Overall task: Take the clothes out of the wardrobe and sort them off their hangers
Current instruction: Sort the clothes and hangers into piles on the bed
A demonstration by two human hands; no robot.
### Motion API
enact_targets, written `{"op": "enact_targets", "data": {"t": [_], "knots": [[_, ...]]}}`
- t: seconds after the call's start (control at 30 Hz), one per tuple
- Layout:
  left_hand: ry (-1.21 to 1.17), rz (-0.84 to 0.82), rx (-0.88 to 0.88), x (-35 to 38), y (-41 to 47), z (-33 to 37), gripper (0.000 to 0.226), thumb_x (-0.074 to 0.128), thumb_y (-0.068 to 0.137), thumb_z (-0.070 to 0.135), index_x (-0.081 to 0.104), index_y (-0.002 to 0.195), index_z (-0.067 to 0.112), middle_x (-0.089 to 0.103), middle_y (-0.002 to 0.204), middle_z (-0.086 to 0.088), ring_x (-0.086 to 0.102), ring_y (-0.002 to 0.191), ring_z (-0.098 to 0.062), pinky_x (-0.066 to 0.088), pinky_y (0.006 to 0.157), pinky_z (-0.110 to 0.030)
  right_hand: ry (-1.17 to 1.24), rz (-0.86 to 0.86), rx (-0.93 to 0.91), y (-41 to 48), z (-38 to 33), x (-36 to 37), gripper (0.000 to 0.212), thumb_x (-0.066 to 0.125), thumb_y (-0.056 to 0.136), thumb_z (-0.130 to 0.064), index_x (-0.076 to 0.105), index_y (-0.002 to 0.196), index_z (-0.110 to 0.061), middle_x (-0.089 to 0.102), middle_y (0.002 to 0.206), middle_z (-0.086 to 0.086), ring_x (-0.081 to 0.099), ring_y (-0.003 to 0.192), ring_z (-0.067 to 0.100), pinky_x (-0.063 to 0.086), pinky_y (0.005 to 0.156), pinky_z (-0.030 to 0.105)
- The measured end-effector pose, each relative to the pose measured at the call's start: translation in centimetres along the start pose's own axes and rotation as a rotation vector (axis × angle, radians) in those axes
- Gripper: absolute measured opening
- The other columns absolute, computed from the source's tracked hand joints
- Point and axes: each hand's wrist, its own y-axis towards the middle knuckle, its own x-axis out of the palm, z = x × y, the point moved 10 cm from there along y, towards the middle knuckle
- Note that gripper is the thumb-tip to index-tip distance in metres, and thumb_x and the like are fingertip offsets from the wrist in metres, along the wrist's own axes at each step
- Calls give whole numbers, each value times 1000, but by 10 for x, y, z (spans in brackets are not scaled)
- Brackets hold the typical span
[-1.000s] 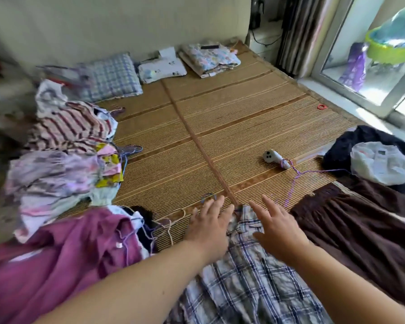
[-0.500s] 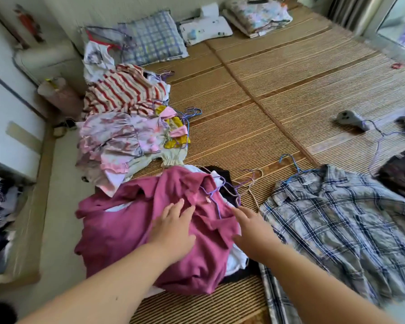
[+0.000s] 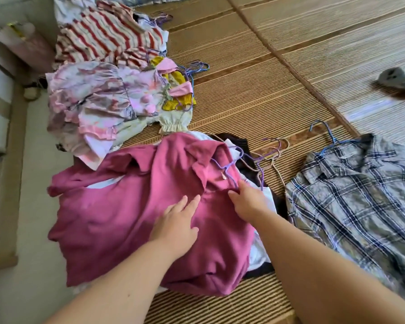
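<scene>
Centre frame: left hand (image 3: 175, 222) lies flat on the magenta shirt (image 3: 126, 218). Right hand (image 3: 247, 202) touches its purple hanger (image 3: 227, 168), grip unclear. A hard pull could snag the tangled hangers (image 3: 272, 152) just beside.

1 head-worn camera looks steeply down, close over the woven mat (image 3: 255, 94).

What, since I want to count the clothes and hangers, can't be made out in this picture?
Head view:
Pile under the pink shirt: only white and dark edges show; the shirt covers the rest.
Plaid shirt: cut off by the right edge; its blue hanger is mostly inside it.
Grey thing at the right edge: blurred and cut off.
Right hand: whether it pinches the purple hanger is unclear.
</scene>
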Motion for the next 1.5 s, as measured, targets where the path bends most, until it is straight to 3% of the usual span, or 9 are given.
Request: {"op": "enact_targets", "data": {"t": [0.27,0.4,0.7,0.87,1.0,1.17,1.27,1.4,1.5], "knots": [[-71,-6,-15,-17,-5,1,75,56,84,41,16,147,40,10,159,0,21,141,-26,25,113,-40,426,202,44,-10,-7,-34,7,63,84,-21,65,82,-27,68,82,-5,61,85,17,41,75,27],[-122,186,-8,-112,-19,7,76,59,84,37,17,148,39,9,158,-1,19,141,-26,23,114,-41,482,259,-176,-49,-48,-99,36,67,79,-6,49,58,-30,48,55,-14,45,59,2,31,60,24],[63,758,36,-357,-112,41,92,78,64,24,33,145,24,27,147,-18,28,132,-40,26,110,-52,341,241,-599,-164,-169,-243,29,70,74,1,60,73,-26,50,69,-15,46,68,-3,33,65,14],[193,601,13,-414,-150,67,82,65,63,34,34,139,38,45,140,0,33,133,-27,23,108,-53,297,313,-691,-223,-188,-321,11,68,76,4,67,81,-6,62,89,5,55,85,20,38,78,18],[77,541,172,-439,-187,110,54,58,68,47,50,121,38,64,117,3,58,109,-24,41,95,-43,287,421,-678,-263,-178,-386,23,67,77,1,65,80,-21,59,97,-3,55,92,14,39,81,17],[-139,446,355,-452,-242,181,78,80,63,47,42,132,45,59,110,9,59,98,-12,43,85,-28,234,501,-673,-322,-145,-470,15,66,82,-6,70,91,-18,64,109,-2,58,100,15,42,90,28],[-262,481,427,-449,-272,235,64,63,74,65,50,131,39,60,112,13,59,101,-8,42,86,-27,245,512,-676,-356,-110,-512,22,64,85,-6,70,98,-22,66,98,-9,60,97,10,41,88,21],[-291,623,489,-433,-310,323,31,47,98,34,61,125,28,65,121,3,57,111,-14,38,91,-24,207,549,-707,-409,-46,-566,28,63,86,-5,67,98,-31,61,80,-21,53,72,-19,33,66,-3],[-271,698,485,-418,-336,387,29,51,96,27,63,123,29,66,119,3,57,109,-14,33,82,-19,182,603,-691,-442,9,-605,29,64,85,-8,68,104,-29,63,85,-14,54,74,-11,32,66,-5]]}}
